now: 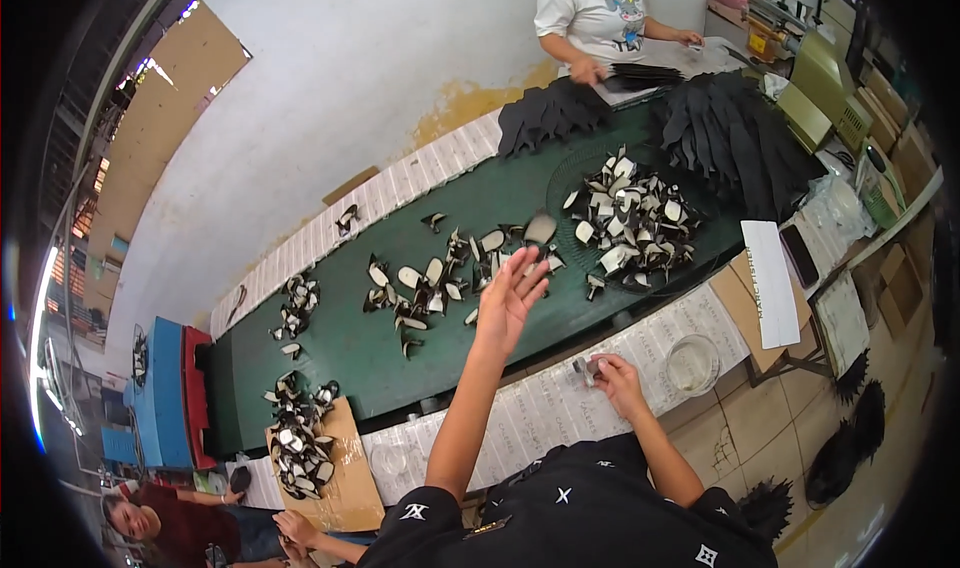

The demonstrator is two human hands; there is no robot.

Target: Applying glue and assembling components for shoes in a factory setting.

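Observation:
My left hand (515,298) is stretched out over the green conveyor belt (390,353), palm up with the fingers apart. Just beyond its fingertips is a blurred, rounded pale piece with a dark edge (540,230), apparently clear of the hand. Closer to my body, my right hand (620,383) is closed, its fingertips pinching a small grey-and-white piece (585,370) above the white-covered table edge. Small curved black-and-white pieces (432,278) lie scattered along the belt. A larger heap of them (635,218) sits to the right in a round mesh-like tray, its rim partly hidden.
Black cut sheets (725,133) are stacked at the far right, near a person in a white shirt (600,18). A clear round tub (692,363) stands by my right hand. More pieces lie on cardboard (350,458) at the left, close to another person's hands (297,530).

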